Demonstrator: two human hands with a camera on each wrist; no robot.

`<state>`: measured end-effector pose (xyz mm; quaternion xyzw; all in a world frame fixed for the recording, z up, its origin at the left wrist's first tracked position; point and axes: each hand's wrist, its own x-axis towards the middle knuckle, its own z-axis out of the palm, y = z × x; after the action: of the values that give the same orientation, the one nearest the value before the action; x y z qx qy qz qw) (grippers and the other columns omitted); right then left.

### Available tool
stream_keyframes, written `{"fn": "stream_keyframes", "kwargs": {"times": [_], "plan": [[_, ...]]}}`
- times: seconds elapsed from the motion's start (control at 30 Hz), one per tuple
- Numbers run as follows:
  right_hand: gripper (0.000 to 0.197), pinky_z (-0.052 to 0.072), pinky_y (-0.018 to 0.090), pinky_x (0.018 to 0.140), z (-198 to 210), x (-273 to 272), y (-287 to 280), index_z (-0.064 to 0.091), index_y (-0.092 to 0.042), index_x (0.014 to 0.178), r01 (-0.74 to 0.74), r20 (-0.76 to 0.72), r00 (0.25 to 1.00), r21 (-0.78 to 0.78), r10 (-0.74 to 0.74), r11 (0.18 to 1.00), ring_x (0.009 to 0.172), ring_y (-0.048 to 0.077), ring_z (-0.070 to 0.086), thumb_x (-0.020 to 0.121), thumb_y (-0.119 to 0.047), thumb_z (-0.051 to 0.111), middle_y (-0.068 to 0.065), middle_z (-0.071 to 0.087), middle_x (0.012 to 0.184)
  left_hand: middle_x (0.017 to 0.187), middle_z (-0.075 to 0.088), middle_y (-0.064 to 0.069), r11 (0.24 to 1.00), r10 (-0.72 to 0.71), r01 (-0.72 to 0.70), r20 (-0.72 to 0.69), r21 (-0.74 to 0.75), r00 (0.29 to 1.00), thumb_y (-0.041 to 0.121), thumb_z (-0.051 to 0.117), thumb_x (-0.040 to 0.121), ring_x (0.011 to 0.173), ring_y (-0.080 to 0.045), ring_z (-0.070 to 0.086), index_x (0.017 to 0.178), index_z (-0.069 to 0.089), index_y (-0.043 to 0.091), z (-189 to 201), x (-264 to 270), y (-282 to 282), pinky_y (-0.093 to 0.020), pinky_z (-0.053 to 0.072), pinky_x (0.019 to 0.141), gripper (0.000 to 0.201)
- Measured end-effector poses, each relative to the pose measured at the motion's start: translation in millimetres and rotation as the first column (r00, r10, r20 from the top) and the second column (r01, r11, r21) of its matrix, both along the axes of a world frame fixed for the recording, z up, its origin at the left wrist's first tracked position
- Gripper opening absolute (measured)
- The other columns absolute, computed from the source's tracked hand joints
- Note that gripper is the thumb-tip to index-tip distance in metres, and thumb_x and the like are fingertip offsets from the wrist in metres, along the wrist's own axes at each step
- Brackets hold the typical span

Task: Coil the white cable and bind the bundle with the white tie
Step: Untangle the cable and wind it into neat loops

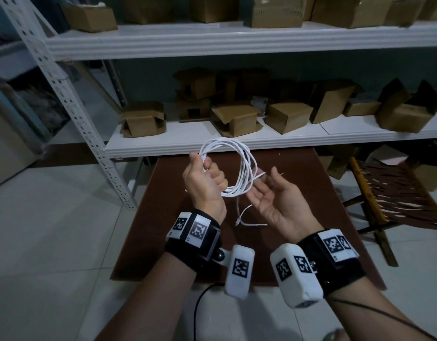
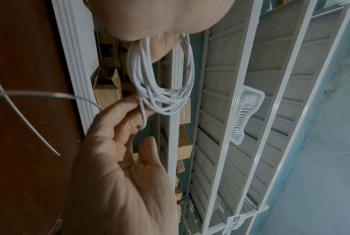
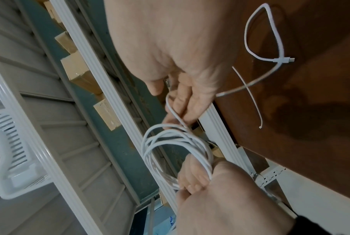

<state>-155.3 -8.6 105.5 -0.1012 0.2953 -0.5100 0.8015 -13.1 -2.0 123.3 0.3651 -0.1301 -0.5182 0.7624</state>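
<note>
White cable (image 1: 239,166), brown table (image 1: 311,193), tan boxes (image 1: 287,116).

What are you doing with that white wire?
A person is winding a white cable into loops above a brown table. The left hand grips the coil, and the right hand, palm up, has one strand running between its fingers. The cable's loose end lies on the table, so the coiling isn't finished. The white tie lies on the table too, untouched.
</note>
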Motion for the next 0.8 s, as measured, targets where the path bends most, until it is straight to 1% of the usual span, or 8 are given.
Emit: {"fn": "stream_keyframes", "kwargs": {"times": [0.07, 0.17, 0.23, 0.33, 0.57, 0.67, 0.73, 0.8], "plan": [[0.034, 0.06, 0.04, 0.099, 1.6, -1.9, -0.9, 0.068, -0.001, 0.108, 0.098, 0.062, 0.993, 0.005, -0.098, 0.995, 0.094, 0.026, 0.077, 0.11, -0.029, 0.05, 0.014, 0.077, 0.09, 0.049, 0.027, 0.009, 0.999, 0.02, -0.021, 0.006, 0.03, 1.0, 0.042, 0.034, 0.114, 0.038, -0.004, 0.016, 0.07, 0.04, 0.019, -0.3, 1.1, -0.9, -0.021, 0.011, 0.036, 0.051], [0.03, 0.064, 0.03, 0.066, 1.4, -9.8, -4.9, 0.065, -0.003, 0.117, 0.206, 0.13, 0.971, -0.014, -0.203, 0.978, 0.078, 0.02, 0.072, 0.111, -0.025, 0.046, 0.007, 0.065, 0.07, 0.05, 0.027, 0.009, 0.989, 0.085, -0.093, 0.079, 0.116, 0.993, 0.042, 0.035, 0.114, 0.038, -0.005, 0.018, 0.072, 0.041, 0.019, 1.8, 3.9, -0.8, -0.021, 0.014, 0.035, 0.049], [0.03, 0.051, 0.02, 0.052, 2.9, -14.8, -7.6, 0.061, -0.006, 0.127, 0.223, -0.009, 0.974, -0.115, -0.225, 0.968, 0.062, 0.013, 0.061, 0.114, -0.023, 0.04, 0.001, 0.055, 0.064, 0.048, 0.027, 0.009, 0.977, 0.101, -0.128, 0.158, 0.169, 0.982, 0.04, 0.036, 0.114, 0.036, -0.005, 0.02, 0.073, 0.04, 0.018, 3.9, 7.9, -0.6, -0.02, 0.015, 0.034, 0.046], [0.034, 0.039, 0.017, 0.046, 7.1, -16.2, -6.6, 0.061, -0.006, 0.133, 0.162, -0.287, 0.92, -0.343, -0.267, 0.925, 0.056, 0.01, 0.054, 0.115, -0.018, 0.036, 0.002, 0.064, 0.07, 0.046, 0.028, 0.009, 0.969, 0.033, -0.094, 0.259, 0.227, 0.965, 0.039, 0.037, 0.114, 0.033, -0.005, 0.02, 0.073, 0.04, 0.019, 1.6, 12.0, -2.4, -0.018, 0.015, 0.034, 0.046], [0.03, 0.038, 0.016, 0.05, 11.6, -12.3, 0.3, 0.071, -0.003, 0.123, 0.007, -0.526, 0.786, -0.519, -0.326, 0.855, 0.062, 0.009, 0.056, 0.112, -0.016, 0.045, 0.008, 0.075, 0.09, 0.049, 0.03, 0.007, 0.972, -0.149, 0.035, 0.494, 0.232, 0.856, 0.038, 0.037, 0.114, 0.037, -0.007, 0.022, 0.071, 0.041, 0.02, -6.7, 8.0, -3.2, -0.019, 0.017, 0.036, 0.047], [0.028, 0.056, 0.03, 0.077, 11.3, -12.6, -0.1, 0.075, -0.003, 0.118, -0.027, -0.539, 0.773, -0.555, -0.335, 0.831, 0.084, 0.023, 0.067, 0.11, -0.014, 0.05, 0.023, 0.076, 0.099, 0.051, 0.029, 0.006, 0.969, -0.214, 0.111, 0.524, 0.221, 0.824, 0.038, 0.037, 0.114, 0.038, -0.007, 0.021, 0.071, 0.04, 0.021, -5.9, 6.5, -2.0, -0.018, 0.015, 0.036, 0.047], [0.028, 0.054, 0.041, 0.091, 12.1, -13.1, 1.9, 0.077, -0.006, 0.118, -0.065, -0.551, 0.775, -0.556, -0.309, 0.829, 0.095, 0.033, 0.066, 0.109, -0.017, 0.053, 0.037, 0.07, 0.111, 0.051, 0.029, 0.006, 0.956, -0.279, 0.18, 0.527, 0.233, 0.803, 0.038, 0.037, 0.114, 0.038, -0.006, 0.02, 0.072, 0.04, 0.021, -5.3, 5.5, -1.0, -0.018, 0.015, 0.036, 0.046], [0.029, 0.057, 0.036, 0.088, 14.9, -13.2, 5.9, 0.076, -0.006, 0.121, -0.089, -0.569, 0.772, -0.538, -0.283, 0.838, 0.096, 0.027, 0.071, 0.11, -0.015, 0.051, 0.025, 0.077, 0.112, 0.051, 0.028, 0.006, 0.931, -0.359, 0.257, 0.527, 0.259, 0.77, 0.038, 0.038, 0.114, 0.038, -0.006, 0.019, 0.072, 0.04, 0.022, -4.9, 4.3, 0.0, -0.017, 0.013, 0.036, 0.045]]}}
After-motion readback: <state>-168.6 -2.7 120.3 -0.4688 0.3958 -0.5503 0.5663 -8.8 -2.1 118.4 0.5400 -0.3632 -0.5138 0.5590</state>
